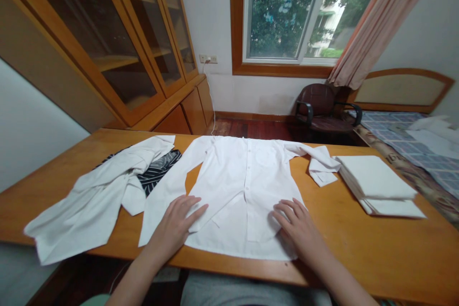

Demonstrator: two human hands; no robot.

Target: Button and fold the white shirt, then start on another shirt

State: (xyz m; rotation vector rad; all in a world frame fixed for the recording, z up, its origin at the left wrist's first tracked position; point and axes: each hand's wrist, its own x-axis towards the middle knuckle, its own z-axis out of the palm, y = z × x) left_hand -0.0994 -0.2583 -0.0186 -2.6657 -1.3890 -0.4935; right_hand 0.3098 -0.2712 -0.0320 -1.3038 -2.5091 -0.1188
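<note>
A white button-up shirt (229,177) is spread front side up on the wooden table, its collar end at the far edge and its hem towards me. Its left sleeve in the picture reaches down beside the body, while the right one lies bent and crumpled. The lower front panel at left is turned askew, so the inside of the back shows. My left hand (180,217) rests at the shirt's lower left side, fingers apart. Over the lower right side is my right hand (296,222), its fingers spread and slightly curled. Neither hand visibly grips the cloth.
Rumpled white clothing (103,196) lies at left over a black-and-white striped cloth (159,172), one end hanging past the near edge. A folded white stack (376,179) sits at right on the table (387,253). Beyond are a chair (319,105), a cabinet and a bed.
</note>
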